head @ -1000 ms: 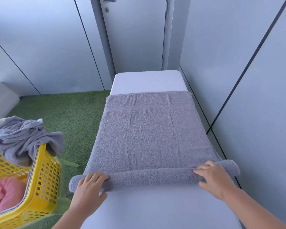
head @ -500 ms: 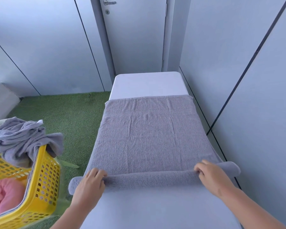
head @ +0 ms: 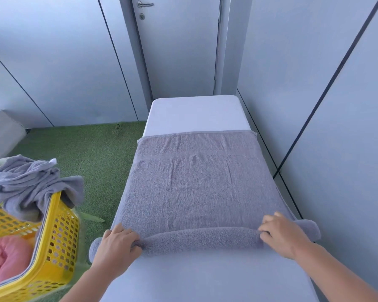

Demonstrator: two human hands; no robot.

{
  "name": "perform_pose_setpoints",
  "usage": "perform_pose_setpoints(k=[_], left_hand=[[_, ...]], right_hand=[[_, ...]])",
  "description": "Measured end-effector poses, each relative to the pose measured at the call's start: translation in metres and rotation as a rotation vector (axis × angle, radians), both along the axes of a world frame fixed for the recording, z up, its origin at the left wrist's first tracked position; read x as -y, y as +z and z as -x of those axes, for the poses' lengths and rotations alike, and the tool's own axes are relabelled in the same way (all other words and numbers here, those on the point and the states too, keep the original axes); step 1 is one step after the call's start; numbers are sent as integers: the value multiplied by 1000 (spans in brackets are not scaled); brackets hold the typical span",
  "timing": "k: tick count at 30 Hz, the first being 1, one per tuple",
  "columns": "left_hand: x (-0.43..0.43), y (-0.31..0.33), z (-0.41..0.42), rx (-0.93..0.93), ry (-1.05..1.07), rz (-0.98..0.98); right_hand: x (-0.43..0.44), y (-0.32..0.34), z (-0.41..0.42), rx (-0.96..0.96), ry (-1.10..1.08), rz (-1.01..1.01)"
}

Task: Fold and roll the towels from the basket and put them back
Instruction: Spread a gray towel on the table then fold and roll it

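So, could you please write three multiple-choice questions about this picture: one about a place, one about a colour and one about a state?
1. Seen from the person, where is the yellow basket?
A) to the left of the padded table
B) on top of the table
C) to the right of the table

2. What colour is the bundled towel low inside the basket?
A) white
B) pink
C) green

3. How much of the grey towel on the table is rolled?
A) all of it
B) only its near end
C) none of it

Answers:
1 A: the basket shows at the left edge of the view, beside the table.
2 B: pink cloth shows behind the basket's yellow wall.
3 B: the left hand and the right hand grip a thin roll, while most of the towel lies flat.
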State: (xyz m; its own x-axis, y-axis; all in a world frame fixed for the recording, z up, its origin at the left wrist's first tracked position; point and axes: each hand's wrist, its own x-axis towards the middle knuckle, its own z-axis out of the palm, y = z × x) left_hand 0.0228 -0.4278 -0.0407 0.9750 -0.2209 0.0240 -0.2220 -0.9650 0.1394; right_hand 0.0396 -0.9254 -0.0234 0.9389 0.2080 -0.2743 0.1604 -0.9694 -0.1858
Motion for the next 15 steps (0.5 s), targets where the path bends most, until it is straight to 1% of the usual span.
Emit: perform_pose_setpoints(k=[2, 4, 6, 8, 11, 13, 15], left_hand=[[1, -2, -2, 8, 28, 55], [3, -4, -3, -5, 98, 162], [6, -6, -1, -13, 117, 205], [7, -4, 4, -10, 80, 178], [5, 1, 9, -71, 40, 65], [4, 5, 11, -98, 59, 17], [3, 2, 11, -73, 70, -5]], right_hand=[[0, -5, 1, 61, -34, -51], [-2, -7, 3, 137, -81, -123], [0, -6, 5, 178, -98, -166], [3, -4, 9, 157, -67, -138], [10, -5, 14, 121, -9, -9], [12, -8, 13, 133, -16, 10], [9, -7, 9, 137, -20, 1]])
